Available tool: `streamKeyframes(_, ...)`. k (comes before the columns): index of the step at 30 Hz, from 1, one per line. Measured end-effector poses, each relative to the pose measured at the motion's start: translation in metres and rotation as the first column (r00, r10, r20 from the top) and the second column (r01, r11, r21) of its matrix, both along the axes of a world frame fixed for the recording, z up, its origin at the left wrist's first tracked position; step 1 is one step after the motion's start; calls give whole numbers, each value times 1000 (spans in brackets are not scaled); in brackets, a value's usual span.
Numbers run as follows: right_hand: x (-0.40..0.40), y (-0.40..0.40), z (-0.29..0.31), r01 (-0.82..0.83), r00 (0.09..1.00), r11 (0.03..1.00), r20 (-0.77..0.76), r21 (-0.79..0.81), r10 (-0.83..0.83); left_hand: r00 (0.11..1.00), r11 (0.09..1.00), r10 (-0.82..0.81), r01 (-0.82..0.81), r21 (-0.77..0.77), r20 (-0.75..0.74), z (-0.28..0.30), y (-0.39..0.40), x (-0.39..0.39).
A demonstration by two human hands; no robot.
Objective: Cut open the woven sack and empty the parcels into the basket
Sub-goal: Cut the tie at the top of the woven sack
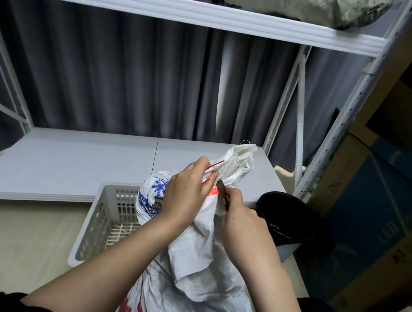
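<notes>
Left hand [185,193] pinched the sack [196,264] neck taut so right hand [241,217], fingers closed on a dark cutter [222,190] (blade hidden), could slice the red tie [215,164].

The woven sack [194,277] looks like coarse, matt white plastic weave, creased and printed in red. The basket [103,217] is smooth perforated plastic; the bin liner [295,221] is glossy black film.

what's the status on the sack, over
Left hand gripping the sack's tied neck, right hand holding a dark cutter at the tie. Sack unopened. Basket behind it, nothing blocking.
</notes>
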State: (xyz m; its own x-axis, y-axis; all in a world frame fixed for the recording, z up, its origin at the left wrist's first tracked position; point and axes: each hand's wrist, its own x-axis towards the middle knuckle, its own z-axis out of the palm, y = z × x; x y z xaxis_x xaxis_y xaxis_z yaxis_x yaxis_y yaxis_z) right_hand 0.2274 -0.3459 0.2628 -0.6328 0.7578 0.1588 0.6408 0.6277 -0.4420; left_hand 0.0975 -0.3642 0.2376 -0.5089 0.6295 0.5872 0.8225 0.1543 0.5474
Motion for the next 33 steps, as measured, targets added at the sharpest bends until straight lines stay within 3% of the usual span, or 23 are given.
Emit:
streamKeyframes(17,-13,-1,6,-28,991,996,127,-82,38,999,999,-48,48,14,23,-4,-3,0)
streamKeyframes(33,-15,-3,5,-26,992,989,115,-145,43,997,997,-70,69,42,24,-5,-5,-5)
